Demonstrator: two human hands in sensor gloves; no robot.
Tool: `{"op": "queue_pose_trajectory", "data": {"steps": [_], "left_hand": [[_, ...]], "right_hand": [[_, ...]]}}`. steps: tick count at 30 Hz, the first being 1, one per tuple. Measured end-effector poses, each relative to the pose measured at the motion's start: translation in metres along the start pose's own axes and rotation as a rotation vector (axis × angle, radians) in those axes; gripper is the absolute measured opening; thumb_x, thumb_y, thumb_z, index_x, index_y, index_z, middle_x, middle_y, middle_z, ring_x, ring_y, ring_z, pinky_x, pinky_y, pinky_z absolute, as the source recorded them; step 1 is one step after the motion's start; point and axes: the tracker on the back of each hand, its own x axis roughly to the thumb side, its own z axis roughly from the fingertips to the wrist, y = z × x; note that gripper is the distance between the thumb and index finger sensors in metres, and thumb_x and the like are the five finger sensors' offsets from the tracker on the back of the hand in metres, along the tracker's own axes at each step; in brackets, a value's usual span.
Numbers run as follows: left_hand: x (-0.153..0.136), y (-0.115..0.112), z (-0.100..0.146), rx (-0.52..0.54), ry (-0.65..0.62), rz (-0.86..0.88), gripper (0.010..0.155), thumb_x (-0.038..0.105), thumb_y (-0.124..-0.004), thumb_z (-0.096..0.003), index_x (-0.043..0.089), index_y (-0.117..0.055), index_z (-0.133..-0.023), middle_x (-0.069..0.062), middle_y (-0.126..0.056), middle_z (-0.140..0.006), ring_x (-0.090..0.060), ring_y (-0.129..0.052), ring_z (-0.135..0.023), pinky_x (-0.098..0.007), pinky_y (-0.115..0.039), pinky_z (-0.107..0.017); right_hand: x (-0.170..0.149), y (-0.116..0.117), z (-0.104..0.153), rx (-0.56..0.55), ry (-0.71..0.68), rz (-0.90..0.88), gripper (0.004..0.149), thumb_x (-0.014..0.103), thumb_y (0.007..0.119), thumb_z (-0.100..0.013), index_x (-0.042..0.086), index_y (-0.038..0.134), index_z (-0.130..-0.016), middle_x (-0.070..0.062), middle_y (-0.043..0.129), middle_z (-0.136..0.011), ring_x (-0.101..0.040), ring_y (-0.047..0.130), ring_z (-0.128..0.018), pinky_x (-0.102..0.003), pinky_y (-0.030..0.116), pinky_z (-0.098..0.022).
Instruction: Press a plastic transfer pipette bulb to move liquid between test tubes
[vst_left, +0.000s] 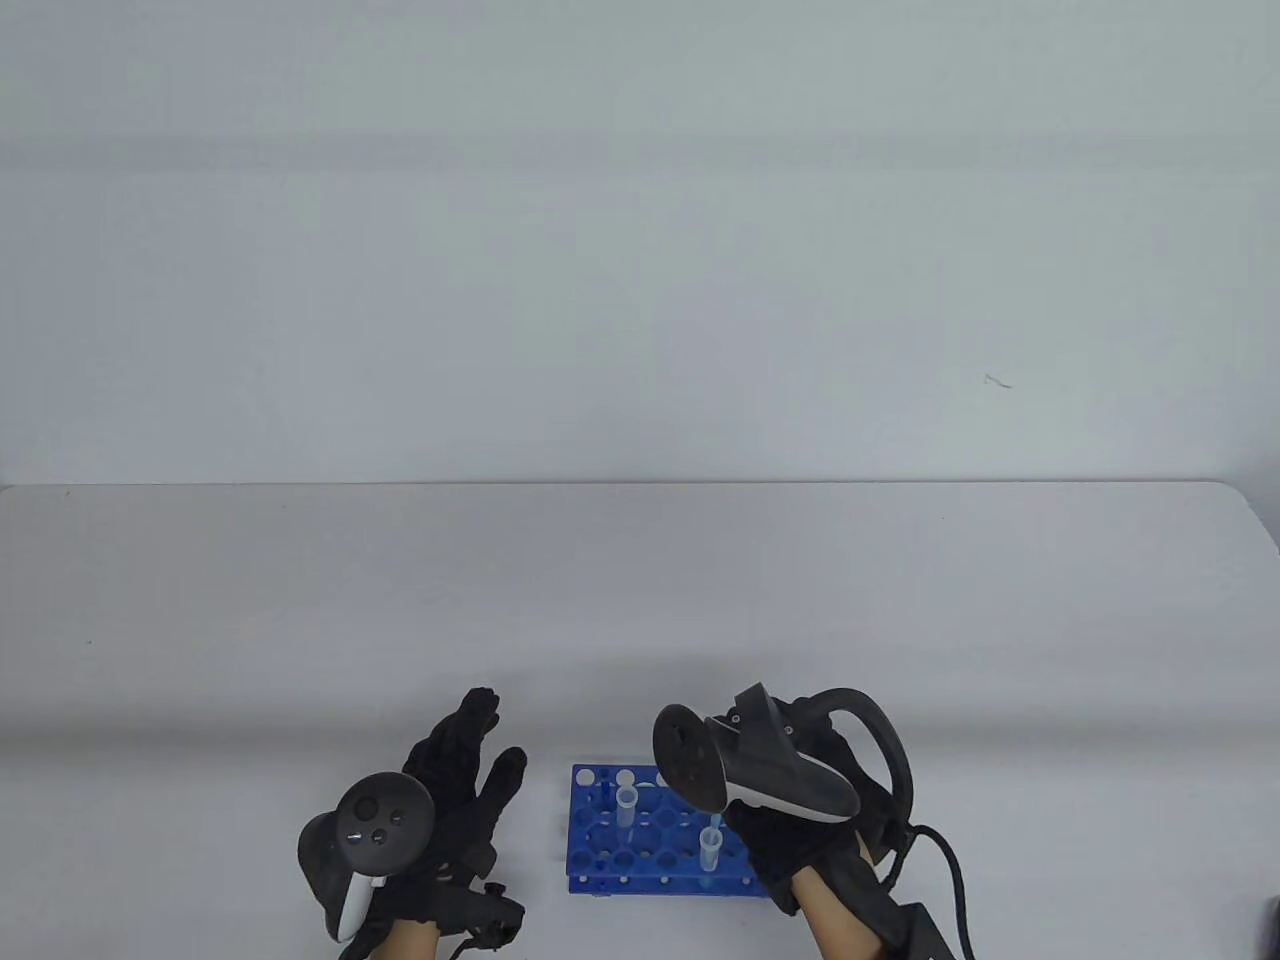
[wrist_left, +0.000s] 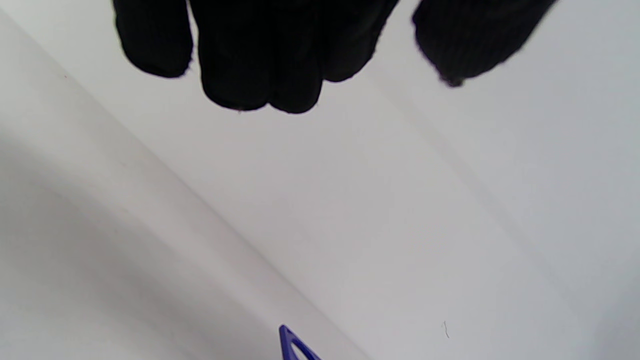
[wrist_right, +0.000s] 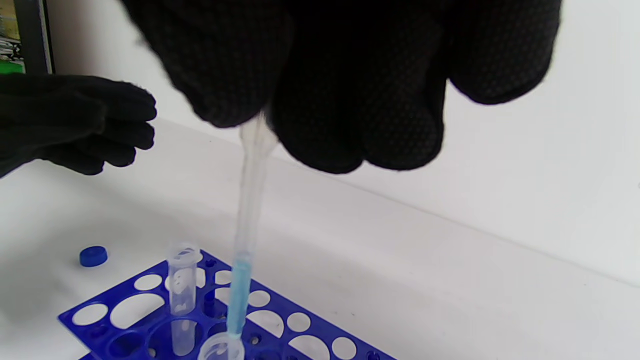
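Observation:
A blue test tube rack stands at the table's front edge between my hands; it also shows in the right wrist view. Two clear tubes stand in it: one at the back left, one at the front right. My right hand grips the bulb of a clear plastic pipette, held upright with blue liquid in its lower stem and its tip in the front tube's mouth. My left hand is open and empty, left of the rack, fingers spread.
A small blue cap lies on the white table left of the rack. A rack corner shows in the left wrist view. A cable trails from my right wrist.

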Motion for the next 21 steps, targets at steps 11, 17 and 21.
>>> {"op": "queue_pose_trajectory", "data": {"steps": [11,17,21], "left_hand": [[0.0002,-0.0004,-0.0001,-0.001,-0.003,-0.001,0.075,0.062,-0.061,-0.0483,0.029,-0.046,-0.114,-0.002,-0.063,-0.116,-0.028,-0.067,-0.102,-0.055,-0.059,-0.078],[0.0001,-0.0004,-0.0001,-0.001,-0.003,-0.001,0.075,0.062,-0.061,-0.0482,0.029,-0.046,-0.114,-0.002,-0.063,-0.116,-0.028,-0.067,-0.102,-0.055,-0.059,-0.078],[0.0001,-0.0004,0.0,-0.001,-0.003,-0.001,0.075,0.062,-0.061,-0.0482,0.029,-0.046,-0.114,-0.002,-0.063,-0.116,-0.028,-0.067,-0.102,-0.055,-0.059,-0.078]], "right_hand": [[0.0049,0.0055,-0.0051,-0.006,-0.015,0.055,0.042,0.033,0.088,-0.032,0.017,0.092,-0.071,0.0,0.106,-0.054,-0.021,0.102,-0.046,-0.051,0.078,-0.051],[0.0047,0.0047,-0.0053,-0.02,-0.034,0.064,0.041,0.034,0.089,-0.03,0.018,0.094,-0.067,0.001,0.107,-0.05,-0.02,0.102,-0.044,-0.05,0.079,-0.05],[0.0061,0.0044,-0.0054,-0.041,-0.044,0.081,0.04,0.035,0.089,-0.029,0.019,0.094,-0.066,0.001,0.107,-0.049,-0.02,0.103,-0.043,-0.05,0.079,-0.05]]}}
